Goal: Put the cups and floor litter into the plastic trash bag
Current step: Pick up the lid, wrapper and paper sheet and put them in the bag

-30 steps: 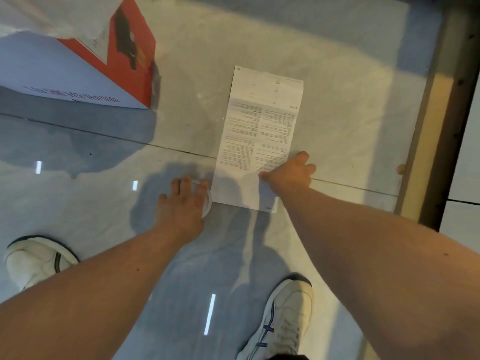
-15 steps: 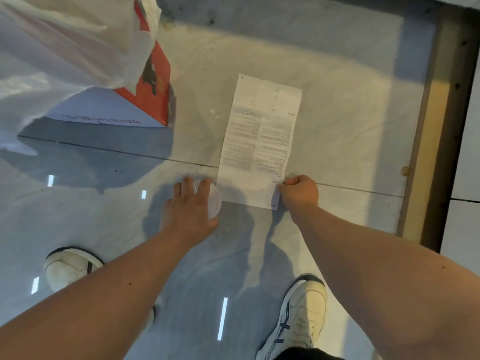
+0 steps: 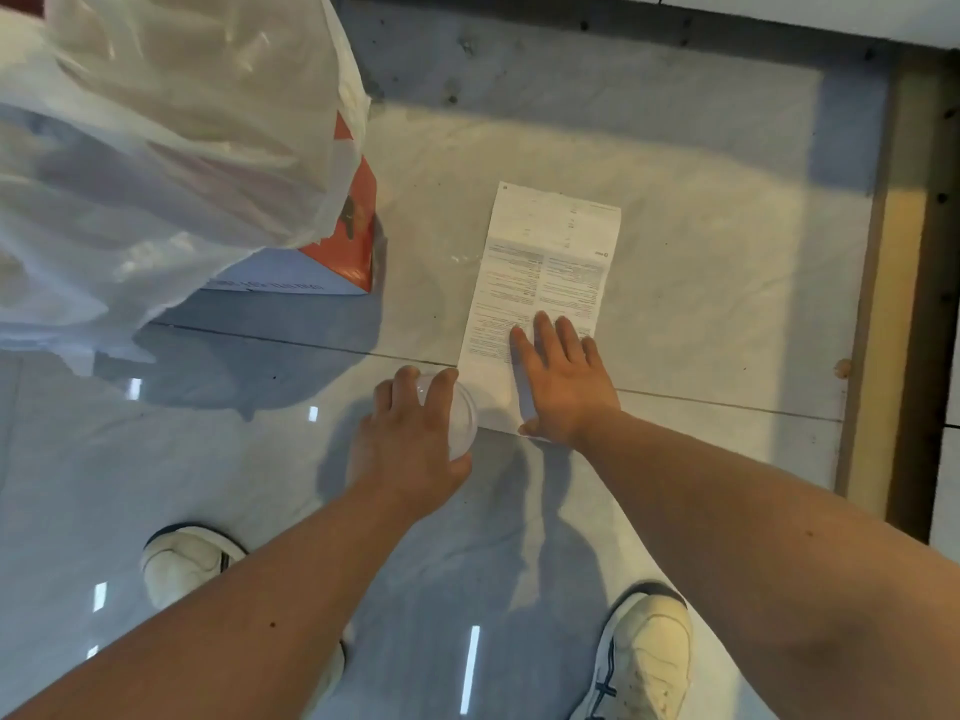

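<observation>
A: What is the left hand doing?
B: It is curling its fingers over a clear, round plastic lid and gripping it just above the floor; whether the lid is touching the floor cannot be told.

A: And the right hand?
B: It is lying flat, fingers spread, grasping nothing, and pressing on the near end of the paper.

A: What is the paper like?
B: It is a long, thin, rectangular sheet, printed in small columns, lying flat on the glossy, marble-patterned tiles.

A: Where is the bag?
B: It is sitting at upper left: thin, wrinkled, translucent white plastic, partly covering an orange and white box.

A: Anything else?
B: Two white shoes are standing on the floor near the bottom edge.
</observation>
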